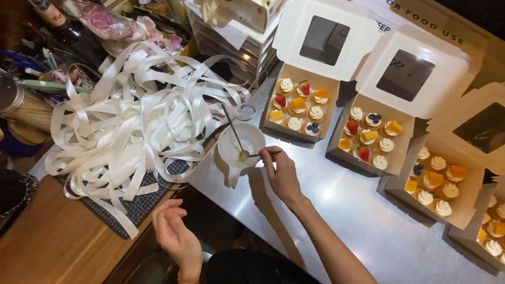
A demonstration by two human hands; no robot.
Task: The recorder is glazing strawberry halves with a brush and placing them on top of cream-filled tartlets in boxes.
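Warm overhead light is glaring off the steel counter near the centre, while the left and far corners are sinking into dimness. Wide-angle distortion is bending the edges; details are looking slightly soft.

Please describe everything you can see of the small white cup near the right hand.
The small white cup is round, looks like thin plastic, and stands upright on the steel table, beside a heap of white ribbon. A long thin spoon leans inside it. The right hand holds a thin stick over its rim.
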